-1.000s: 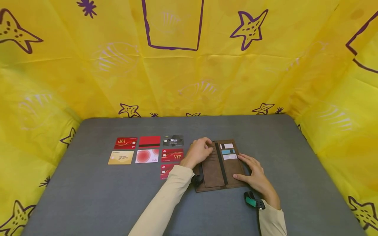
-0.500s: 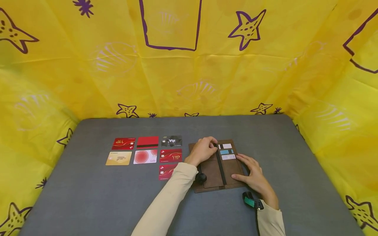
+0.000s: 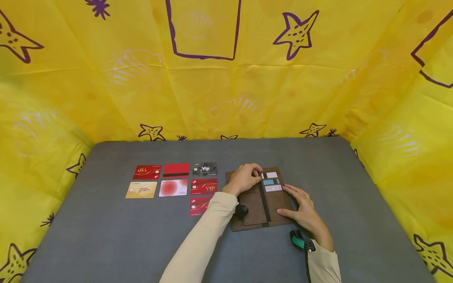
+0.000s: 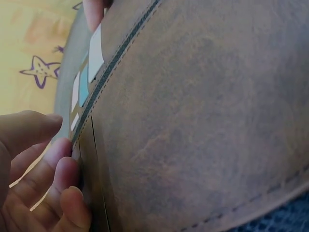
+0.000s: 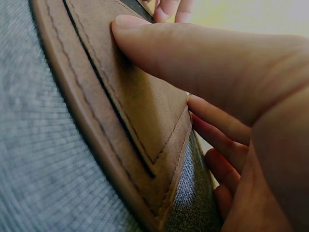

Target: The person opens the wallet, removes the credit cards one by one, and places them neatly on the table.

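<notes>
The wallet (image 3: 254, 206), right of the cards (image 3: 173, 188), could skid if pushed hard, since both grips look released: left hand (image 3: 243, 179) at its far edge, right hand (image 3: 306, 211) on its right side.

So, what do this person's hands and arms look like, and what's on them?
The left hand and right hand wear no gloves. Both arms have long cream sleeves. A rounded black device sits at the left wrist. The right wrist has a black band with a green patch, and apparently a dark cable beside that sleeve.
</notes>
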Available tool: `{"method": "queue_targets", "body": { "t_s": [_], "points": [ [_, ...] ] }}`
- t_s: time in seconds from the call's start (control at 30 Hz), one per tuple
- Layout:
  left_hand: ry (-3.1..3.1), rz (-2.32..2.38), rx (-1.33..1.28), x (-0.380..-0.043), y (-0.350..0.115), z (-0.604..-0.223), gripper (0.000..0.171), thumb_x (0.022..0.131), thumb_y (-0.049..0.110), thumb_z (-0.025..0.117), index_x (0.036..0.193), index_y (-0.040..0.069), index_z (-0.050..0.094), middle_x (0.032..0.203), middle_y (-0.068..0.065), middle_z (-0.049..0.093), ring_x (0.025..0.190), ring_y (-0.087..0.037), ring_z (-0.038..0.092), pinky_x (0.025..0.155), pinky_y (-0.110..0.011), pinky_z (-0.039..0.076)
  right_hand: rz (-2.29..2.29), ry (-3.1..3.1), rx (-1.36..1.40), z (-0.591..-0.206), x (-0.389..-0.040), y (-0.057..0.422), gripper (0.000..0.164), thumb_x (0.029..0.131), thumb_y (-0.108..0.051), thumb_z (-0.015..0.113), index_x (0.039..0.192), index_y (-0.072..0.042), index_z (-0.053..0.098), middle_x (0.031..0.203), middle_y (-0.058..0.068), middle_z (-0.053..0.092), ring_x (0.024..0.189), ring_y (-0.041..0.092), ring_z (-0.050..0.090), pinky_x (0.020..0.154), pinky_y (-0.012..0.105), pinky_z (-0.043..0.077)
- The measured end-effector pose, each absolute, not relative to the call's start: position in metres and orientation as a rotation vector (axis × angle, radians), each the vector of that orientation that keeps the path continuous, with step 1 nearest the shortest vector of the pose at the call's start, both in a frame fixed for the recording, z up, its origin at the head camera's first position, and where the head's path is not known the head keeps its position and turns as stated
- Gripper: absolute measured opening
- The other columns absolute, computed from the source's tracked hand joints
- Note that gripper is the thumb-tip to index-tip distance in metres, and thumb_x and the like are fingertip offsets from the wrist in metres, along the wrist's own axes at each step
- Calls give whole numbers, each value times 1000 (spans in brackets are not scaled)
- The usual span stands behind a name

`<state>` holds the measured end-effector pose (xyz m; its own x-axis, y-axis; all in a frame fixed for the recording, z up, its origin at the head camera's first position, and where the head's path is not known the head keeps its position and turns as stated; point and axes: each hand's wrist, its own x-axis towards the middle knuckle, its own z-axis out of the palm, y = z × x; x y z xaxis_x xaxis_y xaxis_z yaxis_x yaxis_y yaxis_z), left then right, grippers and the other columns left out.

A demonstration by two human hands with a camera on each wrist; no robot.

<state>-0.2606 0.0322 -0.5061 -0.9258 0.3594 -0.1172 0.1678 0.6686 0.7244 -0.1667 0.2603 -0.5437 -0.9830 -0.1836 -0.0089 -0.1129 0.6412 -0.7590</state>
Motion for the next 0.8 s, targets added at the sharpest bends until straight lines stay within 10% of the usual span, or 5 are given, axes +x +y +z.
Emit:
{"method": "queue_targets", "body": {
  "t_s": [0.8],
  "points": [
    [2749, 847, 353, -267, 49, -506, 18, 91, 28, 70, 109, 23, 73, 88, 7, 65, 77, -9, 58, 66, -29, 43, -1258, 2777, -245, -544, -167, 260, 75, 79, -28, 82, 143, -7, 50, 152, 21, 39, 140, 49, 22, 102, 71, 15]
  ]
}}
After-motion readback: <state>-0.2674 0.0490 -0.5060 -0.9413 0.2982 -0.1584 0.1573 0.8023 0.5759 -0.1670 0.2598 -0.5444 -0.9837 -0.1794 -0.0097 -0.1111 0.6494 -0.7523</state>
